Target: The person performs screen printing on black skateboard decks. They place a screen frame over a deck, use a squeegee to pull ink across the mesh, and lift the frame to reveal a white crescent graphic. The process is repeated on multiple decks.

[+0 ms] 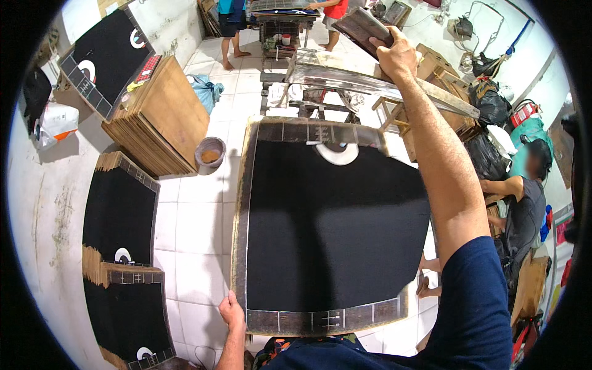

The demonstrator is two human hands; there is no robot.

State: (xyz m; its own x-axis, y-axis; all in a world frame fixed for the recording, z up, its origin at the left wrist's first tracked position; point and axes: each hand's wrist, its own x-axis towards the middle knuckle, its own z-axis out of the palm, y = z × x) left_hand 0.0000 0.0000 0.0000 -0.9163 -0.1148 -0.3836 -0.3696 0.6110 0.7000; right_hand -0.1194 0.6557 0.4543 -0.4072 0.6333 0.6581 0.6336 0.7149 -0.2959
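Observation:
In front of me lies a large board (364, 314) with dark, white-marked strips along its near and far ends. Black fabric (339, 228) covers most of it, and a white ring-shaped print (338, 155) shows at the far end. At the board's near left corner my left hand (232, 310) is closed on the edge, thumb up and the other fingers mostly hidden. My right hand (398, 57), arm stretched far forward, grips a dark rectangular block (364, 32) with a lengthwise ridge. It is held over the far bench (333, 66).
Similar fabric-covered boards (120, 213) lie along the left wall, beside a stack of boards (157, 123). A small bucket (210, 152) stands on the tiled floor. At right a person (524, 203) sits near black bags (490, 102); other people stand at a far table (283, 13).

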